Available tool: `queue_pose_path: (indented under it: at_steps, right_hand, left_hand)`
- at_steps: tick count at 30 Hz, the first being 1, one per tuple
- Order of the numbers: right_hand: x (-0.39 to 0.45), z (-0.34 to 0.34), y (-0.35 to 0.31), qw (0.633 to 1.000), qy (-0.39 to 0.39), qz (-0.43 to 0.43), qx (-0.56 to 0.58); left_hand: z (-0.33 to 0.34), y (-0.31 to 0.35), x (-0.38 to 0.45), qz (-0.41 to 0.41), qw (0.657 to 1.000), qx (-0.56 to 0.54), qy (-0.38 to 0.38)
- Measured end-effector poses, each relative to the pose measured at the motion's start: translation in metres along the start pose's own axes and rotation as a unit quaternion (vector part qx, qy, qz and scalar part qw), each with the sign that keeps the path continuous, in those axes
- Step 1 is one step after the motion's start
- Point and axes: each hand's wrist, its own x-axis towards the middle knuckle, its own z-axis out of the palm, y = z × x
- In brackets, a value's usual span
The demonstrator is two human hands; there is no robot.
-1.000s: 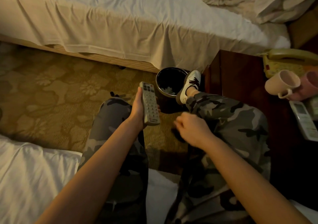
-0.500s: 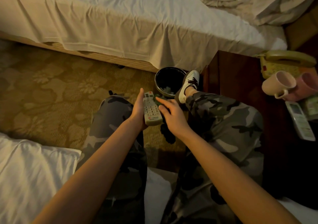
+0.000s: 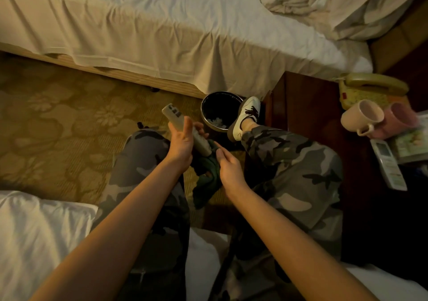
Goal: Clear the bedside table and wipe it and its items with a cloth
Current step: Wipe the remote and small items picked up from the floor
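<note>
Head view. The left hand (image 3: 181,143) grasps a grey remote (image 3: 185,129) — fingers wrapped round its lower half, button end sticking up and away from the grip, tilted toward the far left. The right hand (image 3: 228,168) sits just right of that grip and holds a dark green cloth (image 3: 206,173); the cloth bunches under the fingers, meets the lower end of the remote and hangs down between the knees. How the right fingers close on the cloth is mostly hidden, though thumb and forefinger curl over its top edge.

Beyond both hands: a black waste bin (image 3: 219,113) on the patterned carpet, with a white sneaker (image 3: 246,117) propped at its right rim. Camouflage trousers cover both legs below the hands.

Well to the right of the right hand — the dark wooden table (image 3: 308,106). On it stand a beige telephone (image 3: 370,90), a cream mug (image 3: 361,117) lying on its side, a pink mug (image 3: 401,117) touching it, and a white remote (image 3: 388,164) nearest the viewer, beside some printed cards.
</note>
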Motion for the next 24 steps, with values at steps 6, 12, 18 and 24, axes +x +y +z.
queue_pose_path:
  at_steps: [6, 12, 18, 24]
  right_hand:
    - [0.0, 0.007, 0.001, 0.999, 0.017, 0.044, 0.009]
    - [0.0, 0.005, 0.001, 0.995, 0.028, 0.093, 0.01]
    - [-0.005, -0.005, -0.009, 0.991, 0.019, 0.111, 0.077]
    - [-0.008, -0.012, -0.016, 0.988, -0.008, 0.124, 0.089]
  left_hand:
    - [-0.001, -0.004, -0.01, 0.078, 0.981, 0.171, -0.051]
    - [-0.003, -0.007, -0.014, 0.112, 0.933, 0.317, -0.132]
    - [-0.009, -0.014, -0.017, 0.15, 0.844, 0.458, -0.237]
    - [-0.017, -0.013, -0.011, 0.144, 0.804, 0.512, -0.266]
